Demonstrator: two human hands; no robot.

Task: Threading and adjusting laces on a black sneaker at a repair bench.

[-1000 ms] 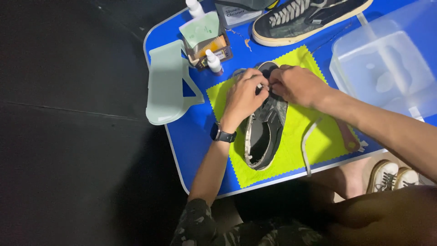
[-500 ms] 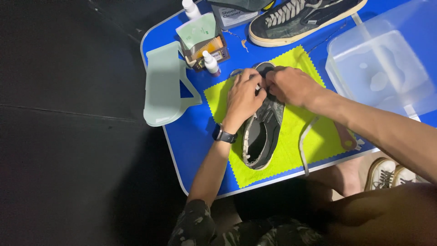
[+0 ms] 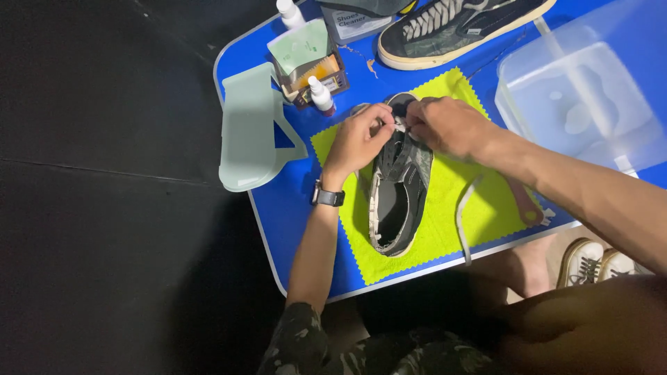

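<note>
A dark sneaker (image 3: 399, 198) lies on a yellow-green cloth (image 3: 445, 208) on the blue table (image 3: 292, 201), its opening toward me. Both hands work at the shoe's toe end. My left hand (image 3: 358, 139), with a black watch at the wrist, pinches a white shoelace (image 3: 397, 125) at the eyelets. My right hand (image 3: 448, 125) grips the same lace from the other side. A loose white lace (image 3: 462, 215) trails over the cloth to the table's near edge.
A second sneaker (image 3: 458, 24) lies at the far edge. A clear plastic tub (image 3: 583, 104) holding water stands at right. A pale green holder (image 3: 250, 132), small white bottles (image 3: 321, 94), a brush box (image 3: 309, 62) and a pinkish brush handle (image 3: 521, 201) also lie on the table.
The view has shifted slightly. Both hands stay at the toe end of the shoe, still working the lace.
</note>
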